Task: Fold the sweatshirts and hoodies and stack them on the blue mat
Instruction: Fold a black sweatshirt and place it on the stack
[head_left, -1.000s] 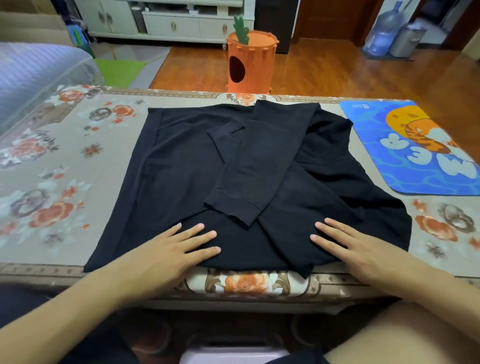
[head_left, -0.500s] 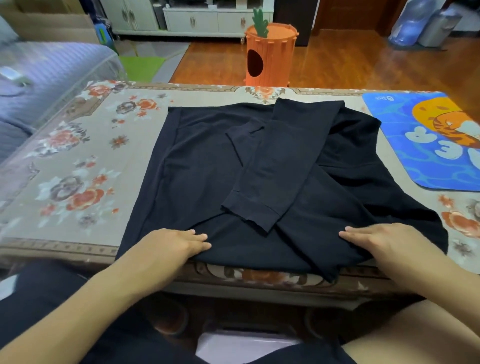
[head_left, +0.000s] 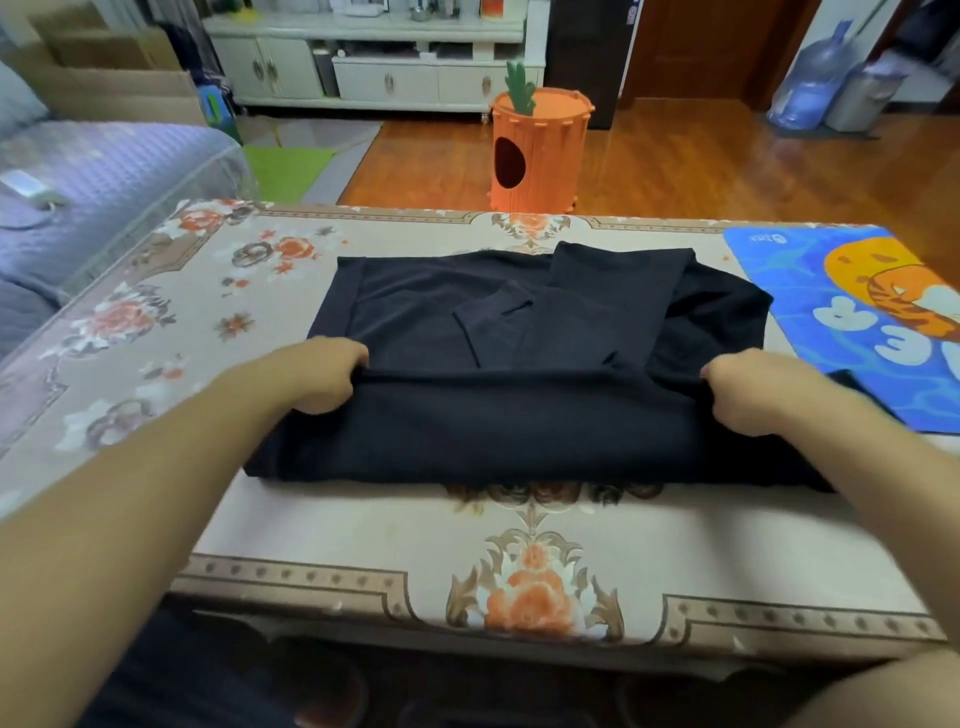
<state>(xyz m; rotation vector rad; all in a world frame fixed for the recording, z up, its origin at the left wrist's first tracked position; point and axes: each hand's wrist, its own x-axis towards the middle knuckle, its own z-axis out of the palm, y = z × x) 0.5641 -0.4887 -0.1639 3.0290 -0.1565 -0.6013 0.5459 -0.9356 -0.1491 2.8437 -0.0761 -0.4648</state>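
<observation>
A: On the table (head_left: 270, 525), which has a flowered cloth, what lies in front of the person?

B: A black sweatshirt (head_left: 519, 415) lies in the middle of it. Its near part is folded up and away from the person, so the fold forms a straight dark band running left to right.

A: So which way does it stretch?

B: As it lies now, its long axis runs across the table, side to side. A sleeve (head_left: 613, 301) lies folded over the back part, pointing from the far edge toward the person, slightly slanted.

A: And the hands?

B: The left hand (head_left: 317, 374) grips the folded edge at its left end, fingers curled around the cloth. The right hand (head_left: 748, 395) grips the same edge at its right end, also curled around the cloth. Both forearms reach in from the bottom corners.

A: Where is the mat?

B: The blue mat (head_left: 779, 291), printed with an orange cartoon animal, lies on the table just to the right of the sweatshirt. Whether the sweatshirt's right edge touches it, I cannot tell.

A: Anything behind the table?

B: An orange carrot-shaped box (head_left: 540, 156) stands on the wooden floor.
</observation>
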